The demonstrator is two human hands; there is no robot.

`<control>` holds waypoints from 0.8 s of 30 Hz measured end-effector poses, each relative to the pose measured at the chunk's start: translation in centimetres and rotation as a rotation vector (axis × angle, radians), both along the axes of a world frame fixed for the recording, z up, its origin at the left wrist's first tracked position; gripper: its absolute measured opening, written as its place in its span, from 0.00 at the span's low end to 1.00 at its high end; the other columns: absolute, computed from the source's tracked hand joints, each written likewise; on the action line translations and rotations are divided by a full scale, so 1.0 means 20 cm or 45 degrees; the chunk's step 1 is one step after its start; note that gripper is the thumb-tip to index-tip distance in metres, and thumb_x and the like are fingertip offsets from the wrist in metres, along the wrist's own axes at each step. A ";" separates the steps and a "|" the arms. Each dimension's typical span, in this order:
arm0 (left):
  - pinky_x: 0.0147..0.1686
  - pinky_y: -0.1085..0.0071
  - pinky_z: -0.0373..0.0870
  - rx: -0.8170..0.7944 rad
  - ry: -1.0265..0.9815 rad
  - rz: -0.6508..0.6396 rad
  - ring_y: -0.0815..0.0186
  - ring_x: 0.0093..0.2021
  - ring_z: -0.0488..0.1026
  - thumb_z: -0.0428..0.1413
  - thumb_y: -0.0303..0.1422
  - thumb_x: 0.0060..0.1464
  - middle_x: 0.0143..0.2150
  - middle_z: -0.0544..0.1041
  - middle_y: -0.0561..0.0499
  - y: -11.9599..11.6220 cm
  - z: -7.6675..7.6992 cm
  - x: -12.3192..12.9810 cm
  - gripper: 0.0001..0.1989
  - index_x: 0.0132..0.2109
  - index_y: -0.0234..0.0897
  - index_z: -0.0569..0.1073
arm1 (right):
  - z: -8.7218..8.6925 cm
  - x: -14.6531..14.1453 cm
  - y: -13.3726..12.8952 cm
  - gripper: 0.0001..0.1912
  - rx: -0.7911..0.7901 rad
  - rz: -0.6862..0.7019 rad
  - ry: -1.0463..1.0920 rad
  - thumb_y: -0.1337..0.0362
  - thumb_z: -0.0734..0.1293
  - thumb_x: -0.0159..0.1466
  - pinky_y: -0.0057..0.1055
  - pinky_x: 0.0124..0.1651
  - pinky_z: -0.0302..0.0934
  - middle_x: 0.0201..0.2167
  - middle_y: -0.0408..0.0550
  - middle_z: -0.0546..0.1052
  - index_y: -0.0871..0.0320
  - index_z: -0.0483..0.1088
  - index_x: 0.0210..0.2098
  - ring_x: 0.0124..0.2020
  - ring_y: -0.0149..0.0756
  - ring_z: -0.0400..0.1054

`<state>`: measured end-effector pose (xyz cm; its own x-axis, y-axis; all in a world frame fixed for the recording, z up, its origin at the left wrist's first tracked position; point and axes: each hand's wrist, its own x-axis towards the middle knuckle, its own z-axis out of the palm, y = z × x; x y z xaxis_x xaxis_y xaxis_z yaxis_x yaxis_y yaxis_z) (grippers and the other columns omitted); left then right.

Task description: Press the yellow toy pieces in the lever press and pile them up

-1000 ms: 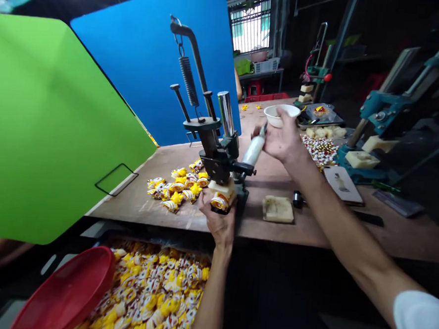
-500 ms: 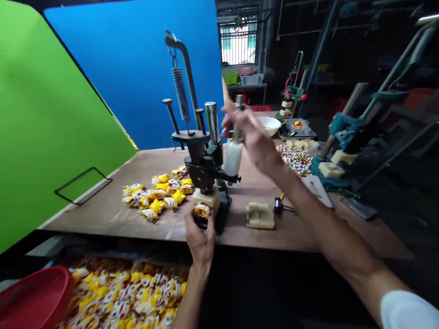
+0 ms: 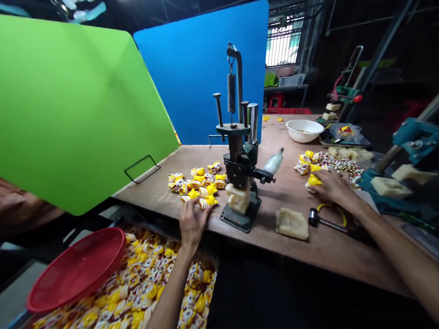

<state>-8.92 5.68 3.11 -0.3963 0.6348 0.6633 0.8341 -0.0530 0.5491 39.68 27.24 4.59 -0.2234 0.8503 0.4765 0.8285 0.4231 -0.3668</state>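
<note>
My left hand is at the table's front edge, thumb and fingers apart, its fingertips against the near side of a pile of small yellow-and-white plastic figures. To its right stands a dark green hand press with cream blocks under its ram. The press's lever, with a whitish grip, slants up to the right. Over on the right, my right hand curls over a yellow-and-white plastic figure beside several more. Its fingertips are partly hidden.
A cream mould block and a black-headed hammer lie right of the press. Below the edge are a bin of figures and a red basin. Farther back are a white bowl, bead-like parts and another press.
My left hand has moved from the press to the pile, and the figure it held at the press is gone from there. My right hand has left the lever for the figures at right. The view has turned left.
</note>
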 end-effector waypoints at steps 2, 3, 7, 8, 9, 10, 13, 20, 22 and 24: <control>0.63 0.45 0.72 0.004 0.050 0.079 0.46 0.56 0.76 0.67 0.50 0.60 0.51 0.79 0.39 0.09 0.03 -0.03 0.23 0.52 0.38 0.79 | 0.03 -0.07 -0.07 0.18 -0.066 0.137 0.067 0.51 0.77 0.64 0.55 0.60 0.67 0.54 0.62 0.83 0.53 0.81 0.49 0.57 0.62 0.76; 0.62 0.45 0.73 0.032 0.037 0.126 0.46 0.55 0.75 0.68 0.48 0.59 0.51 0.78 0.39 0.11 0.06 -0.02 0.23 0.53 0.37 0.79 | 0.06 -0.11 -0.13 0.22 -0.124 0.213 0.145 0.49 0.77 0.64 0.53 0.58 0.70 0.55 0.61 0.83 0.53 0.80 0.52 0.56 0.59 0.77; 0.54 0.56 0.78 0.159 -0.264 0.008 0.56 0.48 0.78 0.67 0.45 0.63 0.53 0.78 0.42 0.02 0.16 0.21 0.26 0.61 0.37 0.74 | 0.13 -0.38 -0.45 0.27 -0.531 0.571 0.697 0.44 0.82 0.59 0.49 0.50 0.79 0.50 0.56 0.85 0.50 0.81 0.51 0.51 0.58 0.81; 0.52 0.60 0.80 0.125 -0.377 -0.155 0.59 0.47 0.80 0.66 0.45 0.64 0.53 0.79 0.43 -0.04 0.17 0.31 0.25 0.63 0.39 0.73 | 0.14 -0.47 -0.53 0.25 -0.649 0.656 0.820 0.44 0.83 0.58 0.50 0.50 0.80 0.49 0.55 0.86 0.48 0.82 0.49 0.50 0.58 0.82; 0.52 0.61 0.81 0.039 -0.489 -0.377 0.59 0.49 0.81 0.66 0.44 0.65 0.57 0.80 0.42 -0.12 0.16 0.41 0.27 0.65 0.41 0.72 | 0.14 -0.56 -0.62 0.23 -0.766 0.734 0.924 0.45 0.84 0.57 0.51 0.51 0.81 0.48 0.53 0.86 0.45 0.83 0.48 0.49 0.58 0.82; 0.54 0.60 0.82 -0.045 -0.574 -0.557 0.57 0.54 0.82 0.69 0.43 0.63 0.61 0.79 0.40 -0.19 0.13 0.50 0.32 0.69 0.43 0.70 | 0.14 -0.65 -0.69 0.21 -0.869 0.790 1.018 0.46 0.84 0.56 0.52 0.52 0.82 0.47 0.50 0.87 0.43 0.84 0.46 0.49 0.58 0.83; 0.62 0.57 0.82 -0.077 -0.751 -0.654 0.53 0.61 0.83 0.71 0.42 0.61 0.64 0.80 0.40 -0.33 0.03 0.69 0.31 0.67 0.43 0.72 | 0.13 -0.86 -0.82 0.18 -1.093 0.863 1.190 0.47 0.85 0.56 0.50 0.53 0.83 0.47 0.47 0.87 0.41 0.85 0.44 0.51 0.58 0.84; 0.53 0.60 0.83 0.162 -0.588 -0.272 0.57 0.48 0.86 0.73 0.43 0.59 0.50 0.86 0.46 -0.13 -0.04 0.63 0.28 0.61 0.41 0.77 | 0.13 -0.75 -0.59 0.20 -0.985 0.591 1.291 0.48 0.84 0.59 0.39 0.47 0.79 0.46 0.52 0.86 0.52 0.83 0.44 0.44 0.45 0.81; 0.55 0.59 0.82 0.160 -0.455 -0.232 0.57 0.49 0.85 0.70 0.43 0.63 0.50 0.85 0.45 -0.05 -0.01 0.65 0.20 0.57 0.41 0.79 | 0.15 -0.65 -0.46 0.18 -1.047 0.508 1.409 0.49 0.82 0.63 0.31 0.44 0.76 0.43 0.51 0.85 0.55 0.82 0.43 0.41 0.39 0.79; 0.59 0.57 0.79 0.182 -0.400 -0.154 0.55 0.54 0.82 0.68 0.41 0.66 0.52 0.83 0.44 -0.01 0.00 0.70 0.16 0.56 0.41 0.80 | 0.20 -0.59 -0.33 0.16 -1.107 0.439 1.622 0.49 0.79 0.68 0.26 0.41 0.74 0.41 0.51 0.84 0.56 0.81 0.42 0.40 0.35 0.77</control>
